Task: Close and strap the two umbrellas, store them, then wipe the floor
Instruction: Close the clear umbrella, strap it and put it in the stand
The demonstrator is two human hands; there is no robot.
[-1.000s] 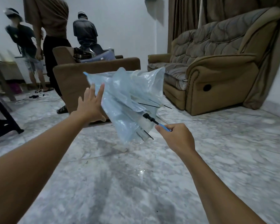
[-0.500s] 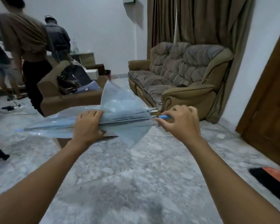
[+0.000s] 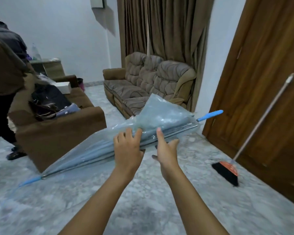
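A clear, blue-tinted umbrella (image 3: 168, 116) is folded and lies slantwise in the air in front of me. Its blue handle (image 3: 210, 114) points up to the right and its blue tip (image 3: 32, 180) points down to the left. One loose flap of the canopy sticks up near the middle. My left hand (image 3: 127, 148) grips the bundled canopy at its middle, fingers over the top. Just to its right, my right hand (image 3: 166, 150) is spread, its index finger touching the canopy. No second umbrella is in sight.
A broom (image 3: 226, 170) with an orange head leans against the wooden door (image 3: 261, 82) on the right. A brown armchair (image 3: 58, 133) loaded with bags stands left, a sofa (image 3: 143, 89) behind. Two people (image 3: 3, 73) stand far left. The marble floor (image 3: 143, 209) has a dark patch.
The canopy has collapsed into a long bundle and the handle has swung out to the right. My right hand left the handle and moved onto the canopy. My view turned right.
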